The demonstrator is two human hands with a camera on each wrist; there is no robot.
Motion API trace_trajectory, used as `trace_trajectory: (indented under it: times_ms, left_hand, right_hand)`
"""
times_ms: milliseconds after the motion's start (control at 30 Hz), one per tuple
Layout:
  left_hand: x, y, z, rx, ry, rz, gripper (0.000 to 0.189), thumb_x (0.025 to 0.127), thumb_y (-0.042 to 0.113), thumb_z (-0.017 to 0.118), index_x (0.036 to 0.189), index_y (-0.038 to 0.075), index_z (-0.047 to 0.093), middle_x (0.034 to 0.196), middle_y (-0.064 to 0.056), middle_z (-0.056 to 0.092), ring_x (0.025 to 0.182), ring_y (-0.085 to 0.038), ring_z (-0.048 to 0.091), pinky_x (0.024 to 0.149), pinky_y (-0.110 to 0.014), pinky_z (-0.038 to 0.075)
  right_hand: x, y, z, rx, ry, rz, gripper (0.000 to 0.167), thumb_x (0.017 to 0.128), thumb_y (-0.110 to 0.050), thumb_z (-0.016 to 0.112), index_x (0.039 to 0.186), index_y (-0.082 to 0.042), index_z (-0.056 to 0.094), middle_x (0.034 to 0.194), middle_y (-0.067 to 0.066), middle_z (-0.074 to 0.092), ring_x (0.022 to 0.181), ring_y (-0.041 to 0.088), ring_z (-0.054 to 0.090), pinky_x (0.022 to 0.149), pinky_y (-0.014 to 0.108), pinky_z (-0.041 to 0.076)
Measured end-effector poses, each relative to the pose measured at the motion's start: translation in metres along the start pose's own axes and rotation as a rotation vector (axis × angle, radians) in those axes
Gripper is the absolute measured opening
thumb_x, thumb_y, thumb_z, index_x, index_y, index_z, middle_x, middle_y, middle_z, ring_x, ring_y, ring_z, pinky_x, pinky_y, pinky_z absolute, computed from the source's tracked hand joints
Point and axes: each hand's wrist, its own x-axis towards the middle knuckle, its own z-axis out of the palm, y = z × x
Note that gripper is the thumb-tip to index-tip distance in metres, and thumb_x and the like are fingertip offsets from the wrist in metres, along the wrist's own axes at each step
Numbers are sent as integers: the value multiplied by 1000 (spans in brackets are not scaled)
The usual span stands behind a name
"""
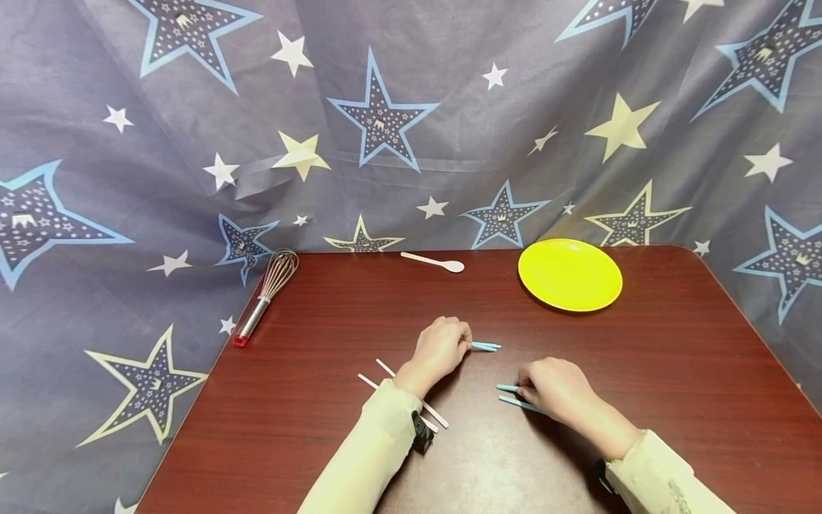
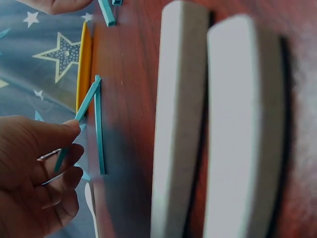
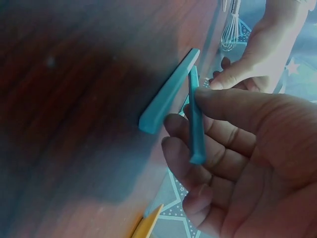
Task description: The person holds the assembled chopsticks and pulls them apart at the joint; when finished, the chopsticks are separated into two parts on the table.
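While both your hands work low over the middle of things, a grey-blue star-printed cloth (image 1: 411, 43) hangs behind, filling the whole background. Before it stands your worktop (image 1: 321, 321), dark red-brown with visible grain. Your pale sleeves (image 1: 366, 446) come in from the near side.

Yellow plate (image 1: 570, 275): far edge, right of centre, well apart from both hands. Whisk (image 1: 260, 307): left edge, wire end toward the cloth, red-tipped handle toward you.

Your left hand (image 1: 441, 346) is near the middle; your right hand (image 1: 557, 385) is to its right and a little closer to you, a gap between them.

Two pale sticks (image 2: 181, 119) lie side by side on the worktop, running under your left wrist. White spoon (image 1: 433, 262): near the far edge, between whisk and plate, bowl toward the plate.

Slimmest last. You pinch one blue stick (image 2: 87, 102) between left thumb and fingers, other fingers loosely curled; a second blue stick (image 2: 99, 134) lies just beyond, and you cannot tell whether the two touch. Your right thumb and fingers likewise close on a third blue stick (image 3: 196, 129), the rest bent and slightly spread; a fourth blue stick (image 3: 168, 96) lies beside it on the worktop.
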Motion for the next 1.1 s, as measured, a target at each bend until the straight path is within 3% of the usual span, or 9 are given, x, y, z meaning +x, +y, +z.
trace_trajectory:
  times_ms: [567, 1100]
  left_hand:
    - [10, 1, 2, 131, -50, 56, 7, 82, 29, 76, 78, 27, 72, 84, 10, 64, 81, -15, 55, 65, -30, 47]
    - [13, -1, 4, 210, -30, 105, 9, 81, 30, 78, 78, 26, 70, 82, 7, 64, 81, -17, 56, 64, -30, 44]
  right_hand:
    - [1, 1, 2, -3, -2, -25, 33, 75, -18, 81, 62, -24, 51, 58, -13, 46, 52, 8, 41, 46, 30, 36]
    - [0, 2, 2, 4, -29, -23, 33, 74, -16, 82, 62, -24, 52, 59, -13, 47, 53, 8, 42, 47, 31, 36]
